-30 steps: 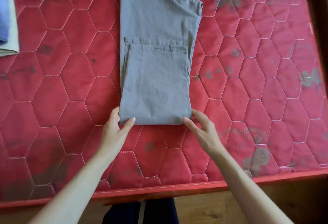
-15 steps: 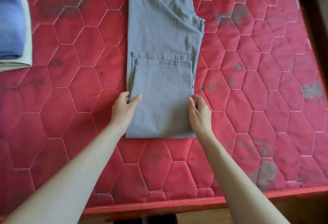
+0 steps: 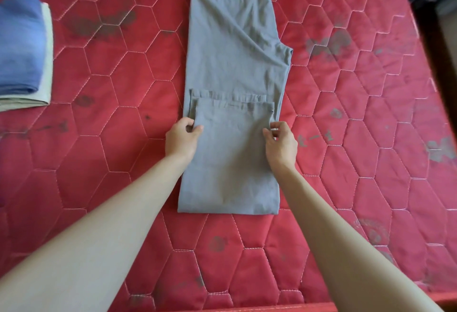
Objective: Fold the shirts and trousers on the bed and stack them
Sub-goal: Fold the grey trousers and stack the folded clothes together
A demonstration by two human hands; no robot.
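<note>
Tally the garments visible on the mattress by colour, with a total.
Grey: 1, the trousers, part-folded, both hands on the folded section
Blue: 1, folded garment on top of the stack at far left
Pale cream: 1, folded garment beneath the blue one
Total: 3

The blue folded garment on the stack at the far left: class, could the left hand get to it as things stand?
Probably yes. Bare red mattress lies between the left hand and the blue folded garment; however, that hand now grips the grey trousers and must let go first.

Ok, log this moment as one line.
stage: second fold | left hand: grips grey trousers left edge | right hand: pinches right edge | folded stack: far left
</note>
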